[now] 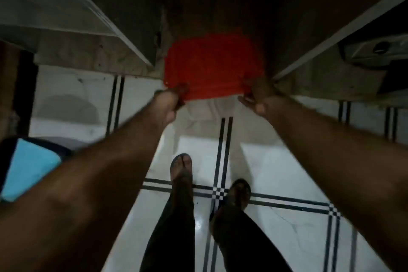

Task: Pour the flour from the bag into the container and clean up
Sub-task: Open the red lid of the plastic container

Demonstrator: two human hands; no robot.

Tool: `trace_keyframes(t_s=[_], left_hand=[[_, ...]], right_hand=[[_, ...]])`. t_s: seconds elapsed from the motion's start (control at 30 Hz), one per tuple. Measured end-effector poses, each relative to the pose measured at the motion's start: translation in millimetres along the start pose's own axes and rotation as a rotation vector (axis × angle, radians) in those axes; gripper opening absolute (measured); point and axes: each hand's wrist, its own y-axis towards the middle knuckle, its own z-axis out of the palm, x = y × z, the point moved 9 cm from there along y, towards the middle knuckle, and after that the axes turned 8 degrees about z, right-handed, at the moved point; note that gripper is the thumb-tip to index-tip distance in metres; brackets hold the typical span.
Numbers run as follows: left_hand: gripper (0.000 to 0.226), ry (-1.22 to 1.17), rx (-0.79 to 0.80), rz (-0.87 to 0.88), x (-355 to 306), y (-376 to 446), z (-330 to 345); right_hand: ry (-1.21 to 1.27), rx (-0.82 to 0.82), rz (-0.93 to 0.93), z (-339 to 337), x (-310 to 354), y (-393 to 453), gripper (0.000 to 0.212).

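Red, ribbed container [212, 66], blurred, held at its near edge by both grips: left hand [169, 104], right hand [257, 99]

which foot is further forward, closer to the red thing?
The left foot, in an open-toed sandal, is planted ahead of the striped tile line, nearer the red object. The right foot sits behind, on the line crossing.

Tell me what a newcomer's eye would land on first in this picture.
The bright red container stands out in the dim middle of the view, sitting low between grey counter walls. The left hand and right hand grip its near edge, fingers curled on it. Below, two sandalled feet stand on a white tiled floor with black stripes.
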Motion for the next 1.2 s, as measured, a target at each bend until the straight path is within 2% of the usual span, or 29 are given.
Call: trace_keyframes(t_s=[0.07, 0.17, 0.3, 0.5, 0.6, 0.67, 0.7, 0.77, 0.87, 0.97, 1.07, 1.13, 1.2], left_hand=[[0.032, 0.003, 0.002, -0.075, -10.8, -54.8, -7.4], [0.029, 0.004, -0.001, -0.088, -34.3, -159.1, -33.3], [0.055, -0.051, 0.04, -0.069, -111.8, -285.4, -55.6], [0.069, -0.037, 0.154, 0.15, -254.5, -423.2, -54.3], [0.056, -0.079, 0.193, 0.293, -315.8, -468.6, -44.7], [0.028, -0.114, 0.19, 0.371, -351.7, -486.5, -38.4], [0.027, -0.124, 0.191, 0.409, -368.4, -493.8, -33.7], [0.041, -0.12, 0.191, 0.452, -400.2, -500.3, -24.3], [0.028, -0.14, 0.174, 0.498, -447.3, -490.8, -13.1], [0.05, -0.142, 0.188, 0.521, -488.7, -469.8, 0.1], [0.031, -0.146, 0.217, 0.51, -524.2, -435.5, 18.7], [0.042, -0.158, 0.218, 0.502, -542.6, -408.0, 29.5], [0.037, -0.168, 0.218, 0.502, -558.6, -382.3, 39.1]], right_hand=[[-0.015, -0.044, 0.048, -5.4, -12.1, -51.8, 0.033], [0.024, -0.043, 0.047, -18.6, -23.7, -160.8, 0.029], [0.074, 0.003, -0.042, -18.9, -1.3, -317.8, 0.035], [0.125, 0.093, -0.209, -11.6, 48.4, -506.4, 0.025], [0.178, 0.107, -0.316, -12.4, 82.5, -567.0, 0.019], [0.2, 0.126, -0.386, -9.2, 108.1, -596.4, 0.017], [0.21, 0.134, -0.422, -7.5, 121.2, -606.4, 0.014], [0.239, 0.145, -0.491, -0.8, 151.0, -621.5, 0.008], [0.274, 0.18, -0.549, 16.7, 194.5, -634.1, 0.012], [0.271, 0.182, -0.576, 36.6, 236.6, -630.6, 0.01], [0.274, 0.171, -0.586, 56.1, 277.4, -613.0, 0.021], [0.284, 0.149, -0.614, 66.8, 303.7, -597.5, 0.023], [0.295, 0.127, -0.628, 75.9, 326.9, -578.4, 0.021]])
